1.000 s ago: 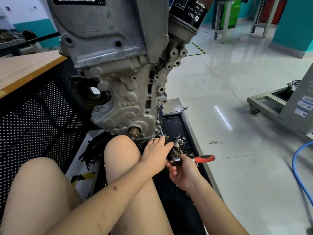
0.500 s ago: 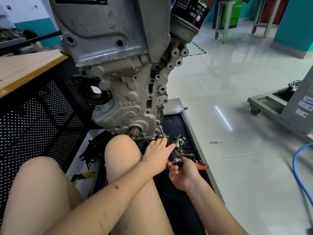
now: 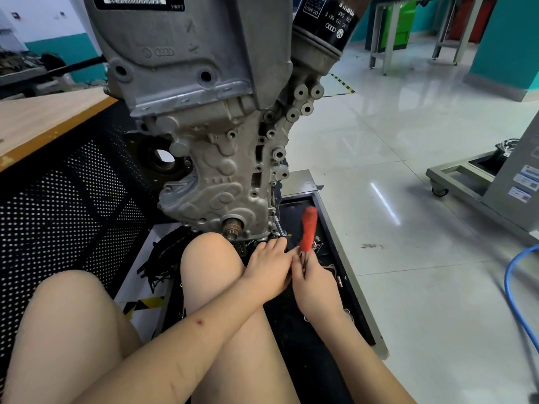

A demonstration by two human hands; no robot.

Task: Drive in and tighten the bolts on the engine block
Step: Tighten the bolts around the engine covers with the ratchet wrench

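The grey engine block (image 3: pixel 210 141) hangs over me, its lower end just above my knees. A steel socket extension (image 3: pixel 279 228) runs up to a bolt at the block's lower right edge. My left hand (image 3: pixel 269 266) wraps around the lower end of that extension, at the ratchet's head, fingers curled. My right hand (image 3: pixel 313 279) grips the ratchet, whose red handle (image 3: pixel 308 228) points up and away and looks blurred. The ratchet's head is hidden between my hands.
A black metal tray (image 3: pixel 329 228) under the block holds loose engine parts. A black oil filter (image 3: pixel 329 21) sticks out at the block's top right. Wooden bench (image 3: pixel 43 118) with perforated panel at left; wheeled stand (image 3: pixel 481 182) and blue hose (image 3: pixel 522 287) on the floor at right.
The red handle has swung from pointing right, low over the tray, to pointing up and away. My right hand turned with it; my left hand stayed on the extension.
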